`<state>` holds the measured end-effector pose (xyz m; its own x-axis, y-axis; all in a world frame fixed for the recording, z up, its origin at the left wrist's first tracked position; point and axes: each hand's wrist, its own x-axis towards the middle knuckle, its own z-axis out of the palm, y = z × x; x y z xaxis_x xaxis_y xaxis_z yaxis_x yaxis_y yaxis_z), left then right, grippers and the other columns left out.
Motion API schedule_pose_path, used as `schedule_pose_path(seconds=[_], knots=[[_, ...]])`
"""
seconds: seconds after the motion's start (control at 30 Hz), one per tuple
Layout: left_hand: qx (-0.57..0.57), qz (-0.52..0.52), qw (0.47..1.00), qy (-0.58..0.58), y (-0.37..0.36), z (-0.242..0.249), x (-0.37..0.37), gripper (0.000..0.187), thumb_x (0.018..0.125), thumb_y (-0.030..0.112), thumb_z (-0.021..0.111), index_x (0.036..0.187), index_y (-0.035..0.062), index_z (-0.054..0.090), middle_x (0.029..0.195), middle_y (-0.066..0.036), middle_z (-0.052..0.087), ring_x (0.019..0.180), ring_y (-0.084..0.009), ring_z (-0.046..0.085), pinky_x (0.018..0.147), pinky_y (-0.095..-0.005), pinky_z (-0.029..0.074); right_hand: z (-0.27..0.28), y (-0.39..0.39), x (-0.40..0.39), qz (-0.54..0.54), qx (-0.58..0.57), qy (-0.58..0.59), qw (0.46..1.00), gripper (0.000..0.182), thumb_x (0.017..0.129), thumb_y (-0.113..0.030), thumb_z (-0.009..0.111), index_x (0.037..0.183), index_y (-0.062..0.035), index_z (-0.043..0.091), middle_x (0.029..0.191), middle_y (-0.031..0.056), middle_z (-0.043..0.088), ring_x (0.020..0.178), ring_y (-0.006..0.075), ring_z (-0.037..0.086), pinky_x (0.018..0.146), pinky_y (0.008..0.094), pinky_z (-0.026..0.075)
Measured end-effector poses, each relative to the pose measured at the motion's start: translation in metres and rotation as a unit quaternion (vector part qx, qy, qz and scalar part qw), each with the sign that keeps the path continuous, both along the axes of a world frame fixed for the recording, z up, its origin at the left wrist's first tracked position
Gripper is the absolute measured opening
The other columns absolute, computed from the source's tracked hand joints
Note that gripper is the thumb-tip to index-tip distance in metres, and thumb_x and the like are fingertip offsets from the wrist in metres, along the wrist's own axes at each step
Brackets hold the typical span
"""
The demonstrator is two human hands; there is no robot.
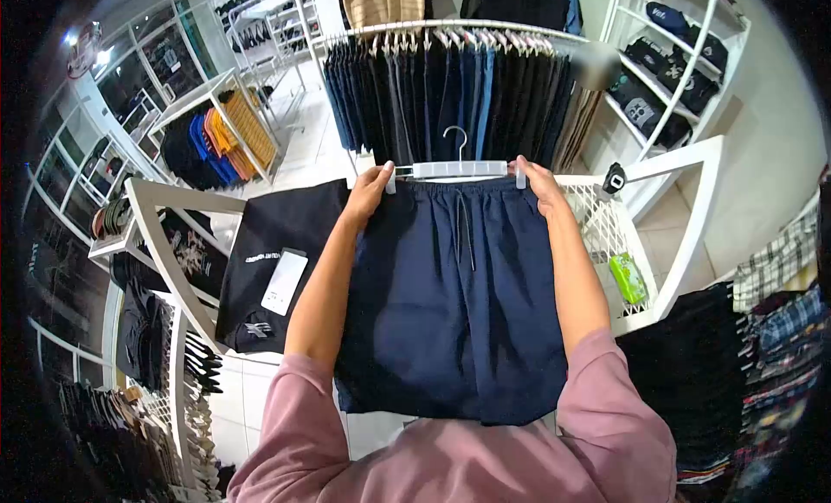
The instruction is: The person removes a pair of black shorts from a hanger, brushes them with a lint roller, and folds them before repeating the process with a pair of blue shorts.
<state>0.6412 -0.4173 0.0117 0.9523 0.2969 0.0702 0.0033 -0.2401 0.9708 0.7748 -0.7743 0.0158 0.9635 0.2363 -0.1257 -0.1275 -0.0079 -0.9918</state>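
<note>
Navy shorts (pixel 433 304) with a drawstring at the elastic waistband are spread out in front of me. Along their waist runs a clear clip hanger (pixel 459 169) with a metal hook pointing away. My left hand (pixel 372 190) is closed around the clip and waistband at the left end. At the right end, my right hand (pixel 539 183) pinches the other clip, thumb on top. Beside my left forearm lies a folded black garment (pixel 260 235) with small white lettering and a white tag (pixel 286 282).
A white rack with a mesh shelf (pixel 597 217) stands under the shorts, holding a green packet (pixel 628 278) and a black watch (pixel 614 178). Behind is a rail of hanging trousers (pixel 433 87). Checked shirts (pixel 779 252) hang at the right, folded clothes (pixel 658 105) on shelves behind.
</note>
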Motion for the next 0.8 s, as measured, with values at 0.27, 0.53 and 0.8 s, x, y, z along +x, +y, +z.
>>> schedule_pose_path(seconds=[0.27, 0.53, 0.8], knots=[[-0.055, 0.0, 0.993, -0.1, -0.003, -0.014, 0.004, 0.039, 0.105, 0.037, 0.061, 0.116, 0.0003, 0.071, 0.106, -0.006, 0.075, 0.095, -0.0104, 0.062, 0.089, -0.0248, 0.045, -0.006, 0.011, 0.019, 0.035, 0.032, -0.219, 0.975, 0.03, 0.103, -0.032, 0.065, 0.109, -0.0041, 0.075, 0.1, 0.0018, 0.075, 0.095, 0.0088, 0.063, 0.085, 0.0269, 0.047], [-0.073, 0.035, 0.968, -0.238, 0.005, 0.027, 0.006, 0.026, 0.104, 0.024, 0.064, 0.112, 0.0006, 0.073, 0.098, -0.004, 0.076, 0.089, -0.0071, 0.064, 0.079, -0.0229, 0.047, 0.047, 0.023, 0.002, 0.027, 0.076, -0.352, 0.933, 0.04, 0.103, -0.04, 0.063, 0.116, -0.0026, 0.072, 0.105, 0.0071, 0.076, 0.095, 0.0095, 0.064, 0.085, 0.0269, 0.048], [-0.053, 0.069, 0.966, -0.243, 0.047, 0.116, -0.102, 0.042, 0.11, 0.036, 0.05, 0.132, 0.0048, 0.066, 0.102, -0.004, 0.071, 0.093, -0.01, 0.064, 0.082, -0.0248, 0.051, 0.134, 0.053, -0.1, 0.205, 0.102, -0.243, 0.943, 0.047, 0.107, -0.043, 0.054, 0.13, -0.0024, 0.057, 0.105, 0.0101, 0.071, 0.093, 0.0163, 0.068, 0.082, 0.0305, 0.053]])
